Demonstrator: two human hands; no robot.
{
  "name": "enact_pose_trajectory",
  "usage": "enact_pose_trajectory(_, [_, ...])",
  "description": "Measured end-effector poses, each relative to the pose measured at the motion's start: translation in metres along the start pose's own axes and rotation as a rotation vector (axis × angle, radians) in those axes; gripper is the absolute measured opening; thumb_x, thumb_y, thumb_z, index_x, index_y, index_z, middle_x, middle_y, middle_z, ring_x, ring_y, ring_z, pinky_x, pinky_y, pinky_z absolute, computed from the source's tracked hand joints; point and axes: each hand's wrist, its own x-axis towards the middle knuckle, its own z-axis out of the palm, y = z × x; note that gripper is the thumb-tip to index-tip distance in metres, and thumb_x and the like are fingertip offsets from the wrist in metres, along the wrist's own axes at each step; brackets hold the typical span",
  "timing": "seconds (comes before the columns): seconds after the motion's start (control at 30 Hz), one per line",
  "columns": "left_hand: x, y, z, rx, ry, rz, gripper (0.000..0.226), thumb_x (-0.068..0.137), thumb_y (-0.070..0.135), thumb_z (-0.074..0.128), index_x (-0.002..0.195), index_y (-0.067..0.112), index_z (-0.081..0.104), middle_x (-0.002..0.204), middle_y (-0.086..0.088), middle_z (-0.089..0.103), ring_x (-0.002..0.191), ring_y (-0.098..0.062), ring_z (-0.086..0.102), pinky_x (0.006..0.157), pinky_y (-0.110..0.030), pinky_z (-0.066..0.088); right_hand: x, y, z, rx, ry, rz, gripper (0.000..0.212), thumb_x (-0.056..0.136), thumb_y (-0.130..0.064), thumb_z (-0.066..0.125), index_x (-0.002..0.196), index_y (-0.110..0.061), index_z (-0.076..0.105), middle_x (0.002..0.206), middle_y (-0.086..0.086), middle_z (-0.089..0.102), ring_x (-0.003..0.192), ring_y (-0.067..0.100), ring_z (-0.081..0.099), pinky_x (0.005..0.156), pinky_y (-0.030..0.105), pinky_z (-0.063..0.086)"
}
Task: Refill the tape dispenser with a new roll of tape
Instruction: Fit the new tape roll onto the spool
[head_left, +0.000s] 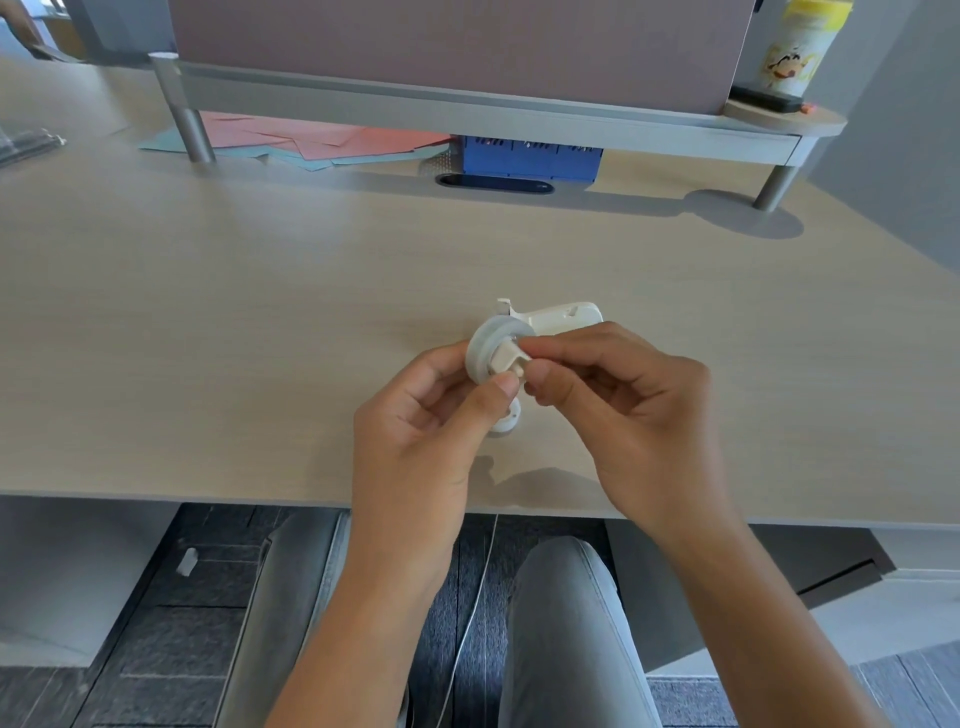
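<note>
A roll of clear tape (485, 345) is held above the desk (208, 322) near its front edge, gripped by my left hand (426, 415) from below and the left. My right hand (618, 400) pinches a small beige plastic hub piece (508, 358) that sits in the roll's centre hole. The white tape dispenser body (558, 316) lies on the desk just behind my hands, its cutter end pointing left. A second small white ring-shaped piece (506, 421) lies on the desk under my left thumb, mostly hidden.
A grey monitor riser (467, 111) spans the back of the desk, with pink and teal papers (322, 140) and a blue box (530, 158) under it. A yellow-lidded canister (795, 47) stands on the riser's right end. A cable slot (493, 183) lies in front of the box.
</note>
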Motion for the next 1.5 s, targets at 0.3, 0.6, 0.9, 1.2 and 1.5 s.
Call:
enact_pose_trajectory(0.3, [0.0,0.004,-0.004,0.188,-0.025,0.081,0.025,0.103,0.009,0.061,0.114,0.02,0.081,0.099,-0.002,0.085,0.098,-0.024,0.08,0.093,-0.043,0.063,0.005,-0.003,-0.006,-0.186,-0.058,-0.115,0.021,0.094,-0.001,0.073,0.104,-0.018,0.08,0.101,0.003,0.077,0.094,0.016,0.074,0.082,0.018,0.055])
enact_pose_trajectory(0.6, [0.004,0.005,-0.003,0.183,-0.056,0.012,0.024,0.103,0.008,0.06,0.114,0.012,0.081,0.099,-0.006,0.085,0.096,-0.02,0.081,0.092,-0.04,0.064,0.008,-0.005,-0.015,-0.376,-0.112,-0.27,0.018,0.094,0.002,0.074,0.105,-0.008,0.083,0.1,0.004,0.074,0.092,0.015,0.073,0.082,0.026,0.058])
enact_pose_trajectory(0.9, [0.007,0.003,-0.004,0.162,-0.057,-0.077,0.022,0.101,0.008,0.062,0.109,0.012,0.082,0.096,-0.009,0.085,0.097,-0.025,0.081,0.091,-0.037,0.064,0.008,0.006,-0.01,-0.397,-0.068,-0.277,0.017,0.092,0.005,0.074,0.101,-0.007,0.082,0.099,0.001,0.079,0.093,0.009,0.073,0.083,0.016,0.051])
enact_pose_trajectory(1.2, [0.002,0.003,0.003,0.114,-0.038,-0.127,0.015,0.091,0.014,0.076,0.105,0.014,0.081,0.097,-0.008,0.084,0.093,-0.021,0.082,0.098,-0.052,0.06,0.004,0.005,-0.005,-0.073,0.067,0.265,0.015,0.089,-0.029,0.079,0.104,-0.031,0.078,0.095,0.001,0.075,0.073,0.013,0.06,0.065,0.018,0.05])
enact_pose_trajectory(1.5, [0.001,-0.001,0.003,0.056,0.033,-0.124,0.023,0.078,0.019,0.086,0.1,0.014,0.083,0.095,-0.01,0.084,0.083,-0.019,0.077,0.094,-0.052,0.062,0.007,0.004,-0.013,0.124,-0.05,0.401,0.021,0.088,-0.02,0.076,0.102,-0.005,0.08,0.077,-0.012,0.075,0.065,-0.004,0.061,0.069,0.013,0.048])
